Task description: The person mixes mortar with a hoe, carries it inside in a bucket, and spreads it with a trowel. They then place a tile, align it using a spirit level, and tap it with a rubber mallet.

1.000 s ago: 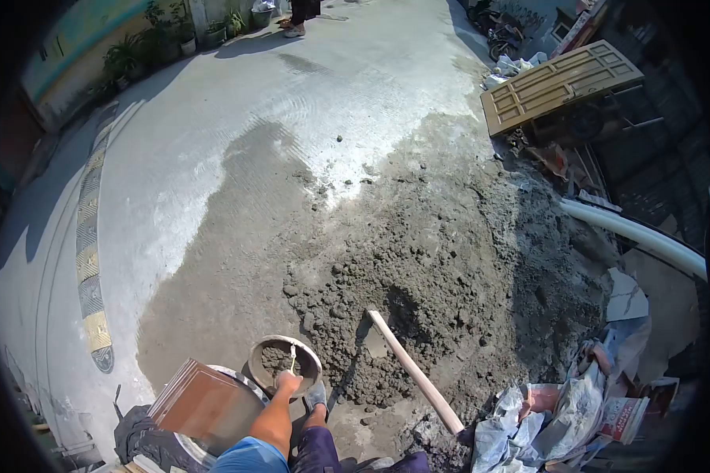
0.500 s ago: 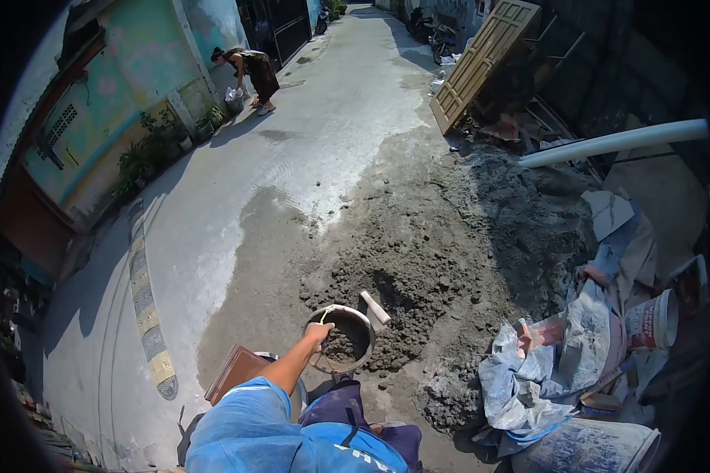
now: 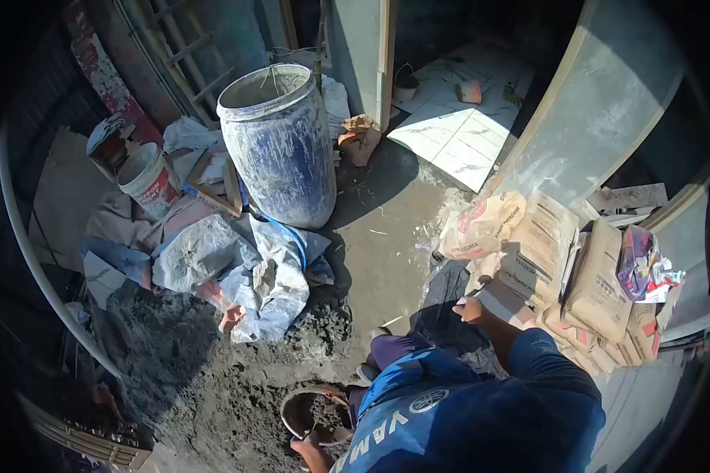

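While a blue drum (image 3: 280,154) stands upright as the landmark of the scene, its rim and side crusted with grey, the surrounding items are, from left to right, as follows. Far left of the drum: a long pale pipe (image 3: 25,229), curving down beside the rubble. Left of the drum: a white pail (image 3: 151,188) with a red label, tilted. Left of the drum and toward the person: crumpled sheeting (image 3: 270,293), bordering a spread of damp grey mix (image 3: 213,394). On the person's side of the drum, well apart from it: the left hand (image 3: 312,454), closed round the handle at the edge of a round bucket (image 3: 286,410), which holds more grey mix and sits on the ground close to the person's legs. Right of the drum, beyond bare ground: marbled tiles (image 3: 456,146), partly sunlit. Right of the drum, on the person's side: the right hand (image 3: 469,309), loosely clenched, held out near stacked paper sacks (image 3: 535,251). Farthest right of the drum: a purple packet (image 3: 636,262), beside the sacks.
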The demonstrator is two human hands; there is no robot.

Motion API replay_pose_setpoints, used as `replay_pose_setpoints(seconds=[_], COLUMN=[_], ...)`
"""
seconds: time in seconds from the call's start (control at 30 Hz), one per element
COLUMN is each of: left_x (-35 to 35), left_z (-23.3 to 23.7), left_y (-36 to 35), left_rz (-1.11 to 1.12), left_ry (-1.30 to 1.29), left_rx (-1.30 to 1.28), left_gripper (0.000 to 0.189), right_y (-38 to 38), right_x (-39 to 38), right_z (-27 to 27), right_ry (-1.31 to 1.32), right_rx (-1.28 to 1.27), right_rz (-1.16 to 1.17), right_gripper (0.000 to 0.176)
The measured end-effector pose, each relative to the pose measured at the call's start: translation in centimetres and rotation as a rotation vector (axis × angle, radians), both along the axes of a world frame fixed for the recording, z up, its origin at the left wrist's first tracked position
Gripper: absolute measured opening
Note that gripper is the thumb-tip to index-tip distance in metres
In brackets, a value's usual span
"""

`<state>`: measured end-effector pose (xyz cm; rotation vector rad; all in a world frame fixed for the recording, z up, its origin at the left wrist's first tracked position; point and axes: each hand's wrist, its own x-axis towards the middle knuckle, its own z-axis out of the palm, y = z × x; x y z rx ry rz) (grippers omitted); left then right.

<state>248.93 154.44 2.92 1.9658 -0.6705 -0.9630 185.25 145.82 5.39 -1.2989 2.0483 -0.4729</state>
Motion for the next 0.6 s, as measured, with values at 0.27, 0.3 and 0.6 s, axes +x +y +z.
replay_pose_setpoints(seconds=[0.27, 0.3, 0.6], left_x=[-9.7, -10.7, -29.9], left_z=[4.0, 3.5, 8.9], left_y=[-19.7, -22.1, -40.4], left_rz=[0.135, 0.33, 0.033], left_ry=[0.404, 0.611, 0.74], left_rx=[0.281, 0.311, 0.377], left_gripper=[0.029, 0.027, 0.009], right_y=[13.0, 14.0, -10.7], right_x=[-3.6, -3.3, -1.1], right_z=[0.5, -0.4, 6.8], right_ry=[0.487, 0.314, -0.211], right_rx=[0.379, 0.437, -0.218], right_rz=[-0.015, -0.406, -0.426], right_gripper=[0.026, 0.028, 0.035])
